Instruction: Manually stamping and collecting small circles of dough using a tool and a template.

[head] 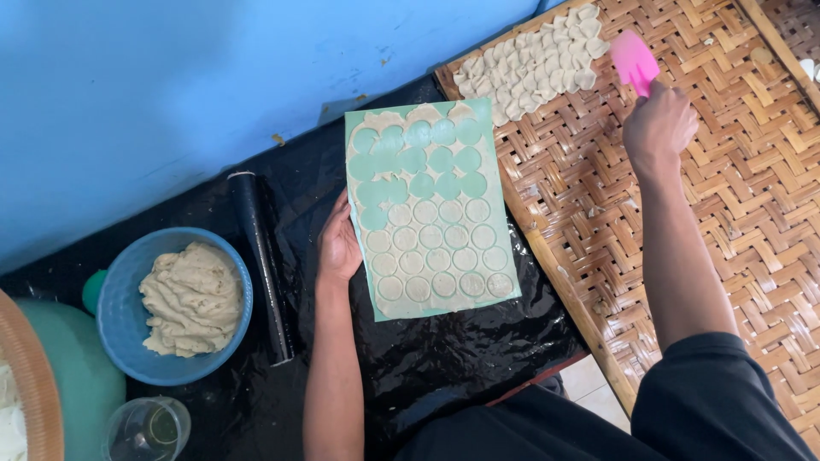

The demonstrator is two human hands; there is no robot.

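Roughly half of the round discs have been lifted off the pale green rectangular plastic sheet (431, 209): its upper rows show only bare green circles ringed by leftover dough webbing, while the lower rows, about four of them, still carry thin beige dough rounds (437, 260) sitting in their cut outlines. The lifted pieces lie as a tight patch of overlapping cream-coloured discs (531, 61) on the far end of the woven bamboo tray (735, 213), whose flat tan strips cross in a herringbone weave; most of that tray is not covered. The right hand (658, 124) is closed around the handle of a pink flat-bladed plastic scraper (634, 58), which is raised just beside the laid-out discs. The left hand (339, 243) rests with its fingers spread loosely against the left edge of the green sheet, pressing rather than gripping it. The sheet lies on crinkled, glossy black plastic film (444, 358) spread over the floor. To the left, a black cylindrical roller (260, 265) lies beside a blue round plastic bowl (120, 341) heaped with soft, lumpy beige dough (190, 299), so plenty of raw dough appears to remain. A clear glass cup (147, 428) stands near the bottom edge.
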